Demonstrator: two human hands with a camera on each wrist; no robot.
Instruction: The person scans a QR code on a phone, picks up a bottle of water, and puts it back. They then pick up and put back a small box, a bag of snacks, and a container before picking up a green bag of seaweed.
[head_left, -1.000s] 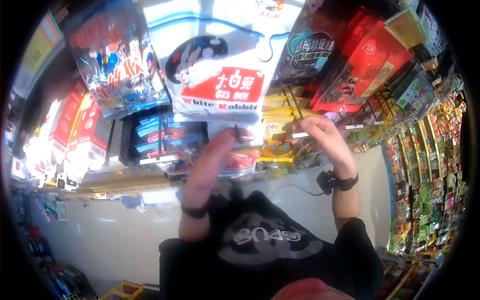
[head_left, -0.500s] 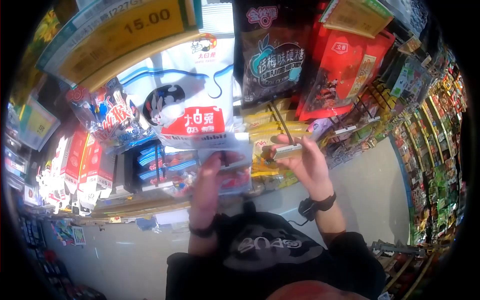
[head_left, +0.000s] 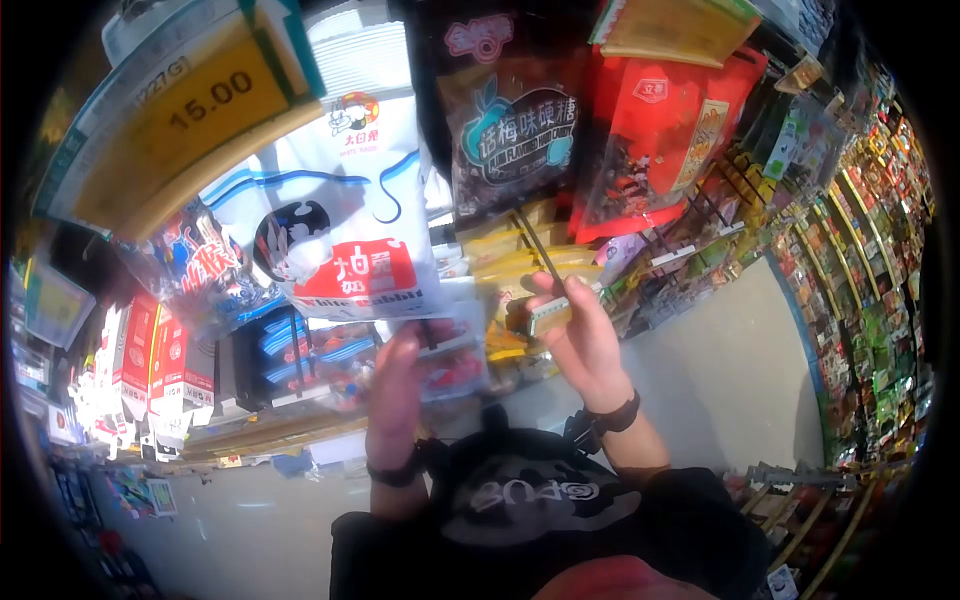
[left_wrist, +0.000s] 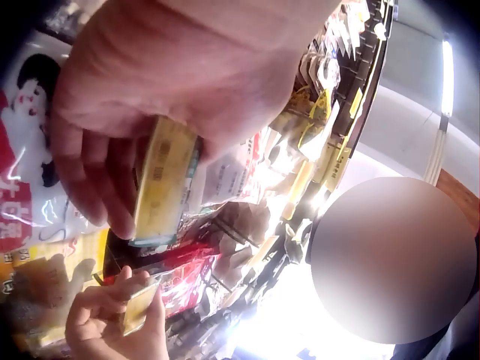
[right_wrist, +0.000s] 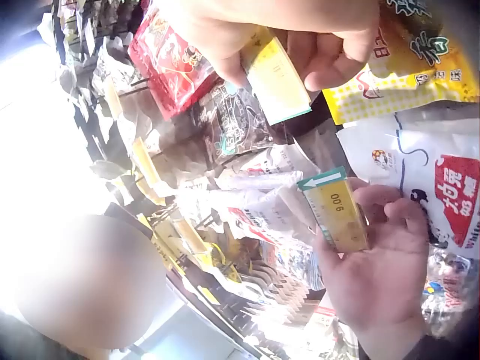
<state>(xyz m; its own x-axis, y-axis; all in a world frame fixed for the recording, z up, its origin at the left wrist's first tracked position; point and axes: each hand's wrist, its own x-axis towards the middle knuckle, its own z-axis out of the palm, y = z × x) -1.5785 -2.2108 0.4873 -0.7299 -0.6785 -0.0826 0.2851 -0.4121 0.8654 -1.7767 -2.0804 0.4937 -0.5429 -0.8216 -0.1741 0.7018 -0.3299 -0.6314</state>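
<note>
My left hand [head_left: 396, 395] is below a large white White Rabbit candy bag [head_left: 335, 215]. Its thumb and fingers grip the sides of a yellow price tag [right_wrist: 337, 214] reading 9.00, at a hook's end. To the right, my right hand [head_left: 588, 350] has thumb and fingers around another price tag [right_wrist: 276, 75] at the tip of a black hook [head_left: 540, 245]. Yellow candy bags [head_left: 500, 260] hang behind it. A dark plum candy bag [head_left: 515, 140] hangs above the right hand, with a red bag [head_left: 655, 140] beside it.
A big 15.00 price tag [head_left: 200, 110] juts out at upper left. Red-and-white boxes [head_left: 160, 350] stand on the left, near a hanging blue-and-white bag [head_left: 205, 265]. More packets [head_left: 850, 320] line a rack on the right.
The head view has shifted, bringing the 15.00 tag in and moving the bags left. My right hand has gone from fingertips at its price tag to thumb and fingers around it.
</note>
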